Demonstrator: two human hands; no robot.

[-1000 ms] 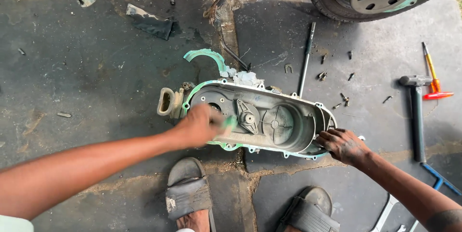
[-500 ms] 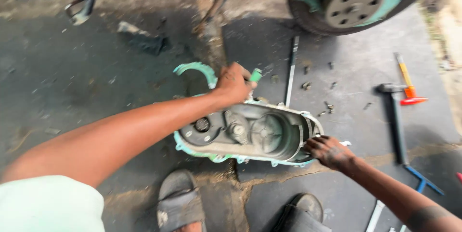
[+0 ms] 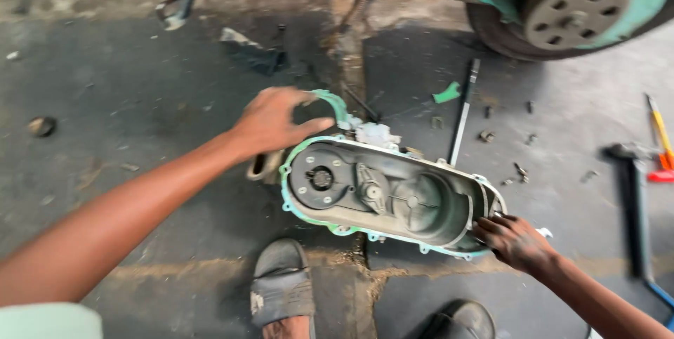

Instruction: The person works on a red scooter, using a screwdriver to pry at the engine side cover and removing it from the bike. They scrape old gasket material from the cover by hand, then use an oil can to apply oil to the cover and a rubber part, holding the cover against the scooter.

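Note:
A grey metal engine cover (image 3: 414, 202) lies inside-up on the concrete floor, with a green gasket (image 3: 284, 177) along its rim. My left hand (image 3: 270, 121) hovers over the cover's upper left corner, fingers spread and holding nothing, right by a loose curved strip of gasket (image 3: 335, 102). My right hand (image 3: 516, 240) grips the cover's right end at the rim. A small green gasket scrap (image 3: 447, 92) lies on the floor beyond the cover.
A scooter's rear wheel (image 3: 576, 2) stands at the top right. A thin metal rod (image 3: 462, 114) and scattered bolts (image 3: 519, 170) lie behind the cover. A hammer (image 3: 632, 191) and an orange-handled screwdriver (image 3: 660, 135) lie at right. My sandalled feet (image 3: 281, 290) are near the front.
My left hand lifted a green scrap off the cover, carried it up and away, and now is empty; the scrap lies on the floor. My right hand stayed on the cover's right end.

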